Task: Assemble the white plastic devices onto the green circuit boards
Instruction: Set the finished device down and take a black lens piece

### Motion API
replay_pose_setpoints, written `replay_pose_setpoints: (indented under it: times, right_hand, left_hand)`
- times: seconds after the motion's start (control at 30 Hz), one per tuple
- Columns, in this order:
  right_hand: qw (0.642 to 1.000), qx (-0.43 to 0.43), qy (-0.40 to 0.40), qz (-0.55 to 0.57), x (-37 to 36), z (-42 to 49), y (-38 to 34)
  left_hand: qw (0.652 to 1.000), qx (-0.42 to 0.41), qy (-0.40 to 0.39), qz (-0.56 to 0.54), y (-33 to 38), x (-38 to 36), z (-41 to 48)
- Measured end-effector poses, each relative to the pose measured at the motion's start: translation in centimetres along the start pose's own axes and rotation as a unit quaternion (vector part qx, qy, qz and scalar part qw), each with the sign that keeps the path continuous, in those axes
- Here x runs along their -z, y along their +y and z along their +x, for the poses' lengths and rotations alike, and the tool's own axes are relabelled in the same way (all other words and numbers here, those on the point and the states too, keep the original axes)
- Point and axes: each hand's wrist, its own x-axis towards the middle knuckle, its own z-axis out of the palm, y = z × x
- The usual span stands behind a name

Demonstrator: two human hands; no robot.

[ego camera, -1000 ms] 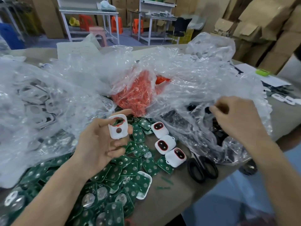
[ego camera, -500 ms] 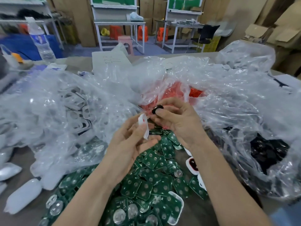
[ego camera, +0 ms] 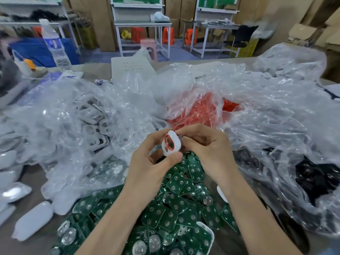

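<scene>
One white plastic device (ego camera: 170,143) pinched by left grip (ego camera: 147,168) and right grip (ego camera: 207,153), centre frame, above green circuit boards (ego camera: 176,208)

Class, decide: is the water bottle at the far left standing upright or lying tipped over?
Upright: the water bottle stands on its base, cap end uppermost.

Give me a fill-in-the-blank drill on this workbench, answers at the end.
1. The left hand holds a white shell with a ____ ring on its face.
2. Under the hands lies a heap of ____ circuit boards.
3. The red parts sit inside a clear plastic ____.
4. The water bottle stands at the far ____ of the view.
Missing words: red; green; bag; left.
</scene>
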Motion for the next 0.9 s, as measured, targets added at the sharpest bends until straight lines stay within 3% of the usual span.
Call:
replay_pose_setpoints:
  times: [0.2, 0.33, 0.43, 0.6, 0.9]
  right_hand:
    - [0.996, -0.045, -0.012, 0.077, 0.4, 0.3, 0.2]
    - [0.98, -0.092, -0.034, 0.176, 0.3, 0.2, 0.3]
    - [0.991, -0.087, -0.01, 0.102, -0.2, 0.1, 0.6]
    - [0.999, -0.048, 0.024, 0.0, -1.2, -0.4, 1.1]
    - [0.997, -0.05, 0.051, -0.027, -1.4, -0.2, 1.3]
  left_hand:
    - [0.999, 0.0, 0.033, -0.032, -0.2, 0.2, 0.1]
    - [1.0, 0.008, -0.009, -0.021, -0.3, 0.3, 0.2]
    - [0.996, 0.005, -0.057, -0.074, -0.2, -0.1, 0.1]
    - [0.994, 0.016, -0.049, -0.1, -0.7, -0.3, 0.1]
    - [0.988, 0.053, -0.073, -0.128, -0.7, 0.0, 0.0]
